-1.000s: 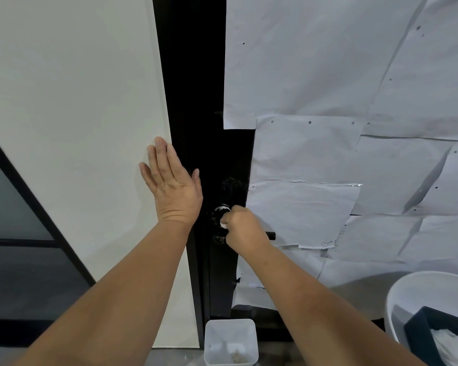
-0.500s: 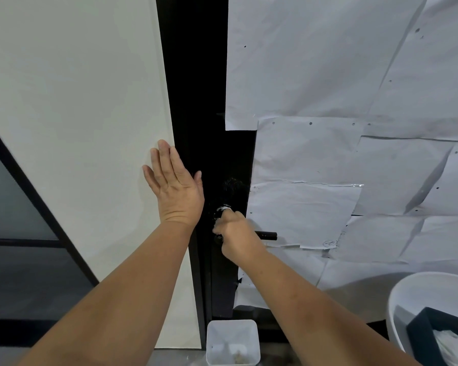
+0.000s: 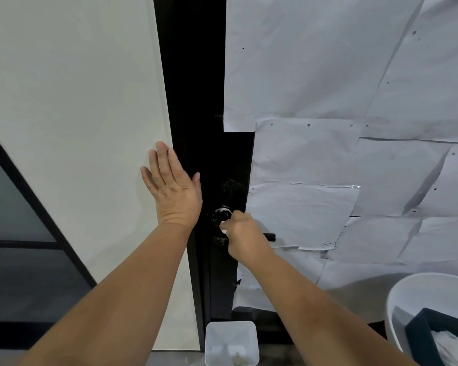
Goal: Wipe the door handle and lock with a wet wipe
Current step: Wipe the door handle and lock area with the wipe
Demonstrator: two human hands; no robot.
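Observation:
My right hand is closed around a white wet wipe, only a small bit of which shows at the fingertips, and presses it against the black door's lock. The black lever handle sticks out to the right from behind that hand; most of it is hidden. My left hand lies flat with fingers apart on the white wall panel, beside the black door frame.
White paper sheets cover the door to the right. A small white square bin stands on the floor below the handle. At the lower right is a white round tub holding a dark box with white cloths.
My right hand has shifted slightly left and down along the lock area with the wipe. My left hand stays flat on the wall.

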